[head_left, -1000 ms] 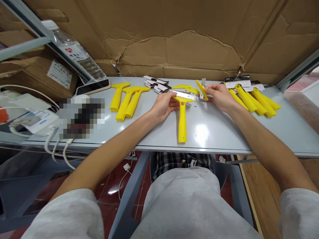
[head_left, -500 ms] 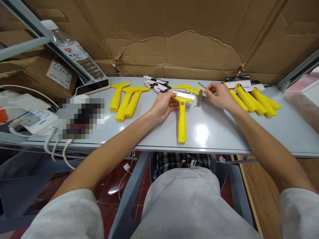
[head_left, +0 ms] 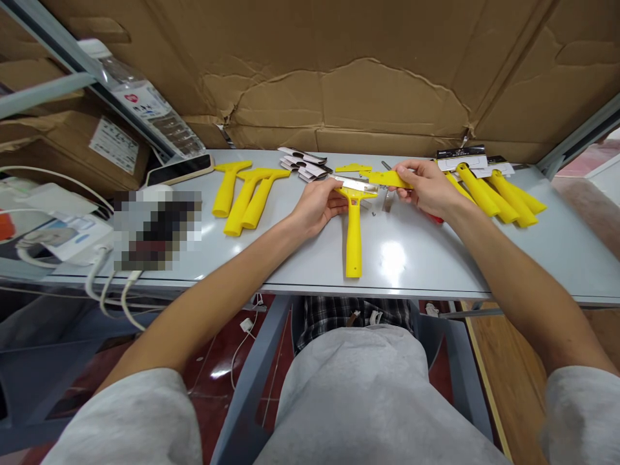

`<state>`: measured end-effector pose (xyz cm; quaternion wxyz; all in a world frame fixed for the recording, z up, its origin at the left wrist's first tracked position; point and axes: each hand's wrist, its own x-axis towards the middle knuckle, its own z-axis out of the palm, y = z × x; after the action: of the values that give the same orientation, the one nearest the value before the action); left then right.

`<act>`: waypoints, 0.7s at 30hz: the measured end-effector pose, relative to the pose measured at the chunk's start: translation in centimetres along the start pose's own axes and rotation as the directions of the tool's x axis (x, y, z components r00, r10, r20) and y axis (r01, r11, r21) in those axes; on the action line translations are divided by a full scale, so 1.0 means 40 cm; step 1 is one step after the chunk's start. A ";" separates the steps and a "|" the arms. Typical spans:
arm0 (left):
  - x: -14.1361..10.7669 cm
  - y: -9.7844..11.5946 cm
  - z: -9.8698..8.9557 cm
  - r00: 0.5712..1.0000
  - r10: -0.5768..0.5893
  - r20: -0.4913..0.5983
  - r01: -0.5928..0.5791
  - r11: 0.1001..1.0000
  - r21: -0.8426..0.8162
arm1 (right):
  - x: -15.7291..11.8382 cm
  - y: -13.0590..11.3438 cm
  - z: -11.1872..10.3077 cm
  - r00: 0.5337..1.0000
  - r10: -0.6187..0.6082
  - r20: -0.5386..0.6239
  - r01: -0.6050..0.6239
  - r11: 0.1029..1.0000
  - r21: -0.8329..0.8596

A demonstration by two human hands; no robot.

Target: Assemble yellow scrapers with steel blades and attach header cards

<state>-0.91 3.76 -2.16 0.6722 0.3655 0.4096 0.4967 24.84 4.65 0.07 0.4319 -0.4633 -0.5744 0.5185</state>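
My left hand (head_left: 320, 205) is closed on the head of a yellow scraper (head_left: 354, 239), whose handle points toward me and whose metal blade (head_left: 356, 185) lies across its top. My right hand (head_left: 426, 187) pinches a flat yellow plate (head_left: 390, 179) just right of the scraper head. Behind them another yellow plate (head_left: 352, 168) rests on the table. A small metal piece (head_left: 388, 200) lies below the plate in my right hand, and a tiny screw (head_left: 373, 214) is nearby. Something red shows under my right hand.
Several yellow handles (head_left: 256, 197) lie on the left, beside folded black-and-white cards (head_left: 304, 163). Several carded yellow scrapers (head_left: 501, 194) lie at the right. A phone (head_left: 180, 169), a plastic bottle (head_left: 145, 97) and white cables (head_left: 97, 278) are at the far left. Cardboard (head_left: 387, 97) stands behind the table.
My right hand has let go of a thin grey item and taken hold of a yellow plate, held beside the blade. My left hand and the scraper have barely moved.
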 end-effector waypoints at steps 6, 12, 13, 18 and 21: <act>-0.001 0.000 0.002 1.000 0.019 0.002 -0.020 0.999 0.026 | 0.014 0.008 -0.010 0.992 -0.068 -0.110 0.072 0.997 0.034; -0.005 0.004 0.006 1.000 0.012 0.003 -0.012 0.999 0.030 | 0.006 -0.001 -0.017 0.985 -0.073 -0.153 0.079 0.996 0.030; -0.004 0.003 0.006 1.000 0.013 0.002 -0.013 0.999 0.030 | 0.002 -0.006 -0.014 0.984 -0.076 -0.160 0.083 0.996 0.035; -0.001 0.000 0.006 1.000 0.004 -0.003 -0.004 1.000 0.012 | -0.015 -0.036 0.004 0.984 -0.083 -0.157 0.084 0.996 -0.005; -0.002 0.000 0.008 1.000 0.011 -0.001 -0.011 1.000 0.021 | -0.011 -0.053 0.010 0.987 -0.093 -0.131 0.091 0.996 -0.022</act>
<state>-0.63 3.66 -2.02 0.6653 0.3746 0.4132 0.4963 24.37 4.05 2.15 0.4888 -0.4729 -0.5695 0.4616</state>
